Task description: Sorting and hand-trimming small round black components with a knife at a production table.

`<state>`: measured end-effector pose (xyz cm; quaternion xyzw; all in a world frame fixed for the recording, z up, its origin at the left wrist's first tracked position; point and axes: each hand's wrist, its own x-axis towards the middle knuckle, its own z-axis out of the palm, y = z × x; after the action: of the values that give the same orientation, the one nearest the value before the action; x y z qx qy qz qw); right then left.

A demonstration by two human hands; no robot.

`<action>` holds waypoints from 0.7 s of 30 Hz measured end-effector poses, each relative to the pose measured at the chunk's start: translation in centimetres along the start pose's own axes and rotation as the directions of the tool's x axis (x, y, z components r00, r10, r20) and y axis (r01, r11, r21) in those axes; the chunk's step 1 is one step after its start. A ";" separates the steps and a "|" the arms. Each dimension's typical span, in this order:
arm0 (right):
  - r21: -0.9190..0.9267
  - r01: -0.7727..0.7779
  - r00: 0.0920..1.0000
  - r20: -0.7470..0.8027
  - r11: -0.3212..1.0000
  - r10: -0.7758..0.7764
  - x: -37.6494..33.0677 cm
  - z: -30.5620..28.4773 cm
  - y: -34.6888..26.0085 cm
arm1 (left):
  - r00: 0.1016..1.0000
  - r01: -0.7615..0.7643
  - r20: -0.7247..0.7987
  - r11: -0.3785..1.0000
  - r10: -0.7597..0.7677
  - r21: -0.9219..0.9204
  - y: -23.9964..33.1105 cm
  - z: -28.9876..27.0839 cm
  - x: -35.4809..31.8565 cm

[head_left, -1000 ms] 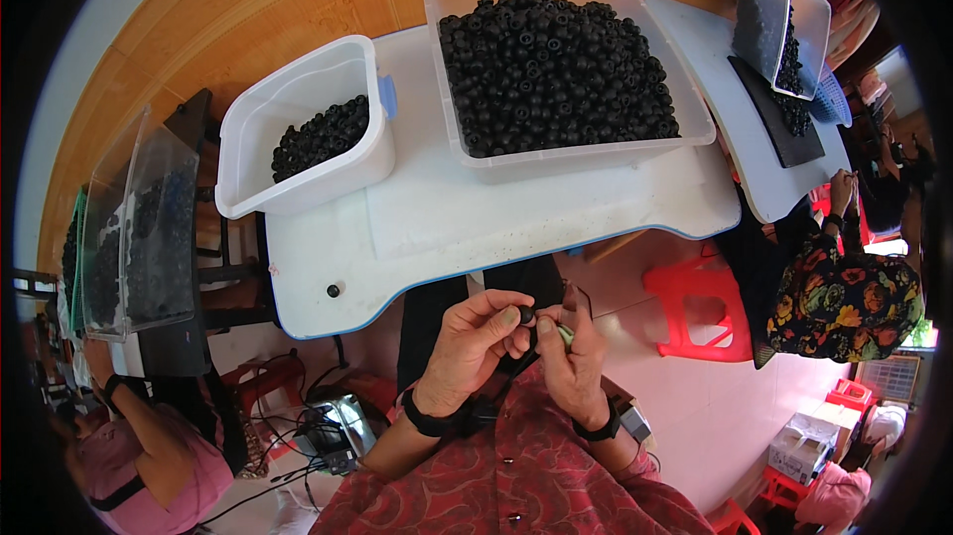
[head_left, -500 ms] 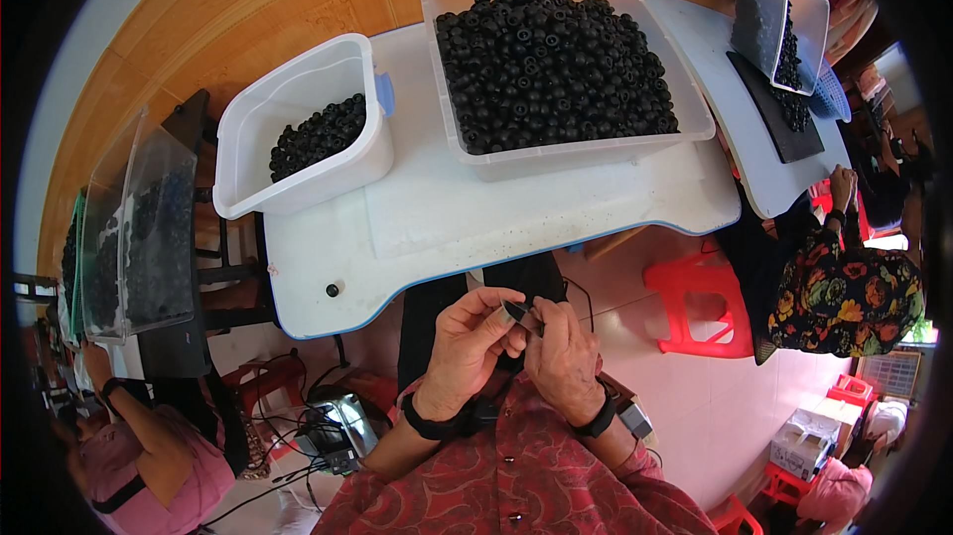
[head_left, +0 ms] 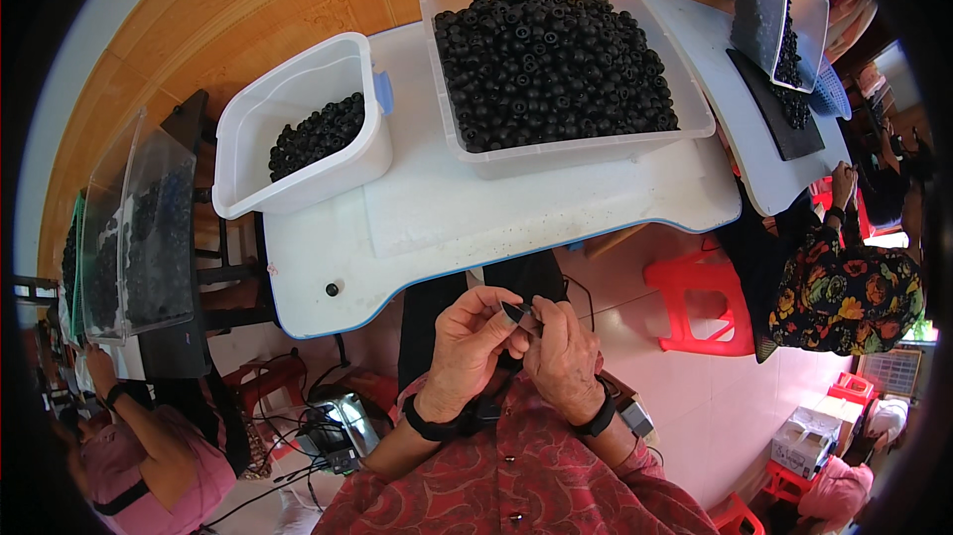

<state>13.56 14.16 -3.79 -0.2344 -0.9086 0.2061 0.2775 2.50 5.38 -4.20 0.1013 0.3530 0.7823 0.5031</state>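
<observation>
Just in front of my shirt, below the table's near edge, my two hands are closed and nearly touching. My right hand [head_left: 566, 361] grips a small dark, flat, pointed piece [head_left: 514, 313] that looks like a blade, its tip reaching to my left thumb. Thumb and fingers of my left hand [head_left: 462, 351] are pinched together by that piece; what they hold is hidden. Beyond the hands, a large clear tub [head_left: 586, 150] is heaped with small black ring-like parts [head_left: 551, 68]. A smaller white tub [head_left: 308, 196] to its left holds fewer of them [head_left: 318, 136].
One loose black part [head_left: 333, 290] lies at the left of the white table [head_left: 447, 227]. A red stool [head_left: 700, 307] stands on the right. People work at both sides, one in a pink top [head_left: 164, 456], another in a flowered top [head_left: 844, 297]. Cables [head_left: 288, 475] trail at lower left.
The dark pointed piece has turned slightly between my fingers, and its pale edge shows less. Both hands stay in nearly the same place.
</observation>
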 end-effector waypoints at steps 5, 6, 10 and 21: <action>0.005 -0.017 1.000 -0.004 1.000 0.017 -0.1 0.2 0.2 | 1.000 -0.012 0.003 1.000 0.012 0.019 -0.1 0.0 0.0; 0.005 -0.017 1.000 -0.005 1.000 0.017 -0.1 0.2 0.1 | 1.000 -0.018 0.007 1.000 0.018 0.020 -0.1 0.0 0.0; 0.013 -0.016 1.000 0.002 1.000 0.016 -0.2 0.3 0.1 | 1.000 -0.027 0.004 0.999 0.027 0.033 0.0 0.0 0.0; -0.078 -0.164 0.986 0.029 0.983 0.166 -0.6 1.5 2.8 | 0.981 -0.166 0.117 0.982 0.154 0.092 1.1 1.8 -1.1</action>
<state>13.96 15.70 -6.59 -0.3156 -0.8979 0.1981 0.2345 3.19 4.98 -1.97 0.1974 0.3551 0.7946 0.4512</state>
